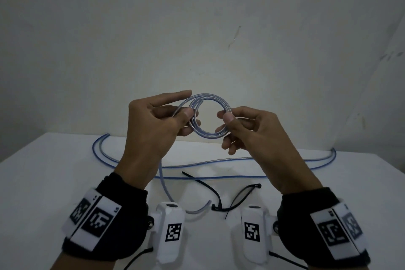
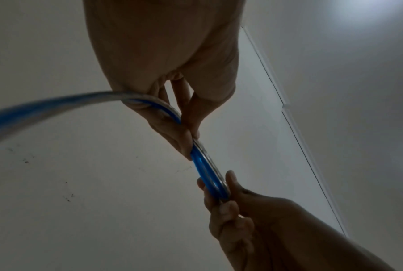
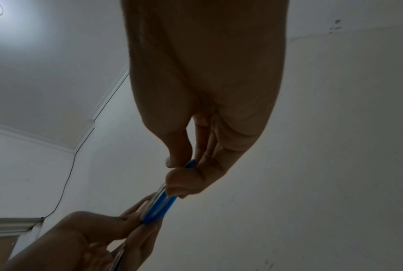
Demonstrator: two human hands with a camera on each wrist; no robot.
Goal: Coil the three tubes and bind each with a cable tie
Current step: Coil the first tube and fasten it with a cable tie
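Clear blue-striped tube (image 1: 208, 116) mid-coiling: left hand (image 1: 157, 125) pinched coil at nine o'clock, right hand (image 1: 247, 129) at three. Tail (image 1: 163, 184) hung loose; next likely wind remainder, fetch cable tie (image 1: 203, 184).

Blue-striped clear tube (image 1: 209, 114), black cable ties (image 1: 206, 185), white table (image 1: 43, 171)

In the head view, the left hand (image 1: 153, 125) hides the left side of the coiled tube (image 1: 209, 114), whose loose tail (image 1: 163, 182) drops behind the wrist camera (image 1: 169, 232) at lower centre. One cable tie (image 1: 203, 184) runs behind the other wrist camera (image 1: 254, 232). In the left wrist view the tube leaves the left edge, blurred.
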